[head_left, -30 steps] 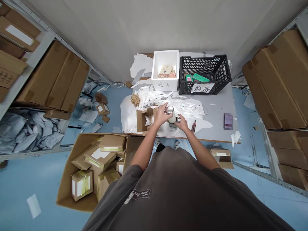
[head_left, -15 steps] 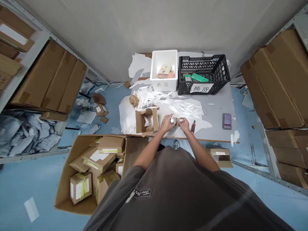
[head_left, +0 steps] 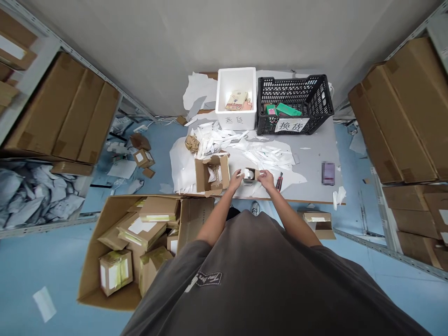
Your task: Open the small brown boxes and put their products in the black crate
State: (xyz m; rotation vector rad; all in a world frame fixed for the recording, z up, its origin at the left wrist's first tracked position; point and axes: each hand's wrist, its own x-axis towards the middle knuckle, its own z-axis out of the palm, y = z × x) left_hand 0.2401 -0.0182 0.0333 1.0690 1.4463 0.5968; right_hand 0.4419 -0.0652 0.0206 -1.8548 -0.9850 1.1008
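Observation:
A small box [head_left: 256,175] with its flap raised stands at the front of the table, between my hands. A shiny silver round object [head_left: 248,174] sits in its opening; its exact kind is hard to make out. My right hand [head_left: 266,180] pinches the box's right-hand flap. On the other side, my left hand [head_left: 235,180] has its fingers apart, close to the box's left edge and off the silver object. Just right of my right hand lies a red and black utility knife [head_left: 279,181]. An opened cardboard box [head_left: 202,176] with white paper inside stands to the left.
White paper strips [head_left: 269,156] and crumpled brown paper [head_left: 192,143] lie behind my hands. At the back stand a white foam bin [head_left: 236,122] and a black crate [head_left: 317,122]. A large carton [head_left: 89,275] of taped parcels is at my left. A purple packet [head_left: 328,173] lies right.
My left hand has let go of the silver object and drawn back left. The object now sits in the small box's opening. My right hand stays at the flap.

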